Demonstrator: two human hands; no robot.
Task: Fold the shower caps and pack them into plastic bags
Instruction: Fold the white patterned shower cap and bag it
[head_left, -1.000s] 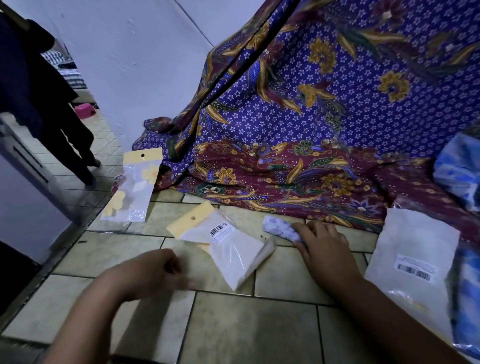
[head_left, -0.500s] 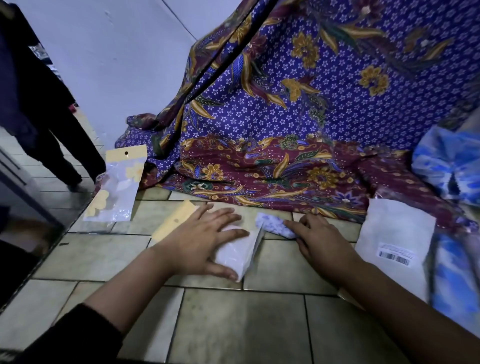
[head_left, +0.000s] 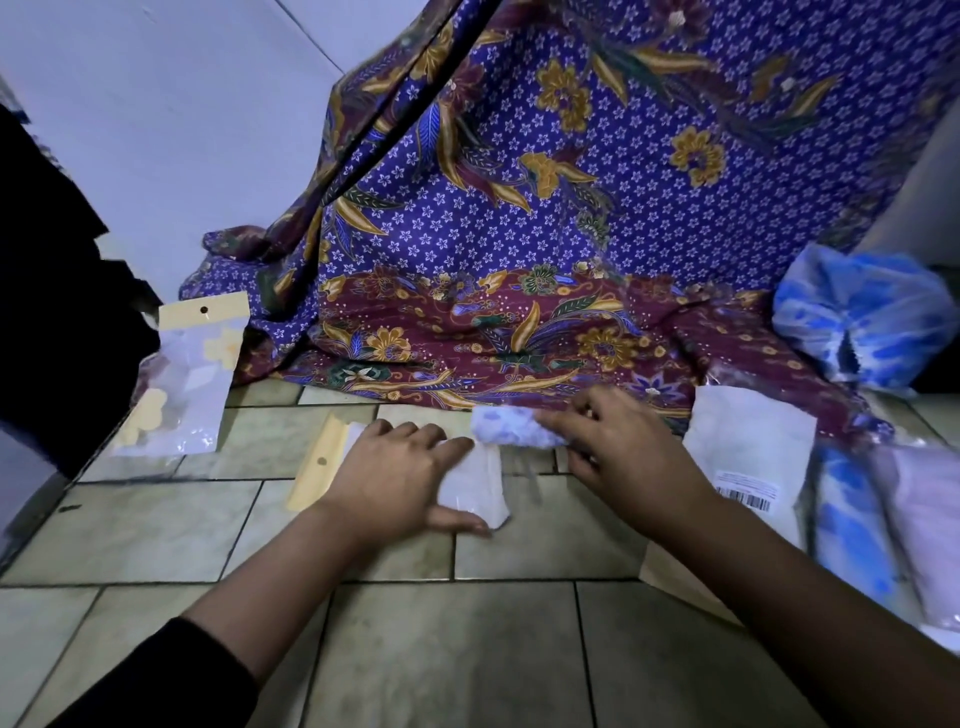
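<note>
Yellow-topped plastic bag (head_left: 471, 492), one of two, lies under left hand (head_left: 395, 478), fingers spread; right hand (head_left: 623, 449) fingers pinch one shower cap (head_left: 503, 431).

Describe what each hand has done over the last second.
The left hand reached forward and now presses flat on the bag. The right hand kept gripping the folded cap beside the bag. The barcode bag stayed put.

tiled floor (head_left: 415, 649) | lying on it: plastic bag (head_left: 472, 488); second bag (head_left: 182, 384); batik cloth (head_left: 519, 338)
</note>
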